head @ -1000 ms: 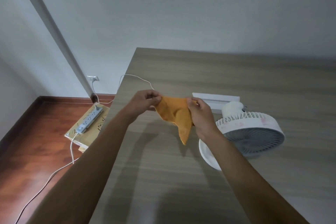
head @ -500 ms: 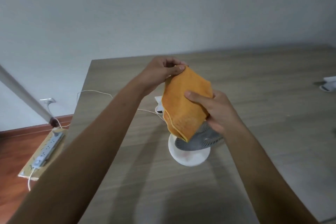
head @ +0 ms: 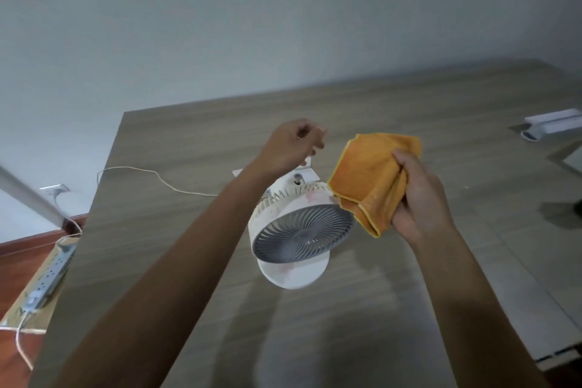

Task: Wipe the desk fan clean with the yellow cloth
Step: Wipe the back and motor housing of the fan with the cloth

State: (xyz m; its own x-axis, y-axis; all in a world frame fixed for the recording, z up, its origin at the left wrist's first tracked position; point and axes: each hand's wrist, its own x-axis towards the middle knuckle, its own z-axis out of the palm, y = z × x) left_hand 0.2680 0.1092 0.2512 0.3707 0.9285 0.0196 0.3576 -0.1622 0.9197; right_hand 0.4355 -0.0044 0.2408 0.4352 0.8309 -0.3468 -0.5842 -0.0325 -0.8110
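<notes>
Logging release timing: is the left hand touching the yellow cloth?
Apart. The head view shows bare desk between the left hand and the yellow cloth.

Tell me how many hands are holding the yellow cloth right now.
1. Only the right hand grips the yellow cloth, bunched just right of the desk fan. The left hand is apart from the cloth, loosely curled above the fan and holding nothing.

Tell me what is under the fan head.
Under the fan head its round white base rests on the desk. The head covers the stand joining them.
</notes>
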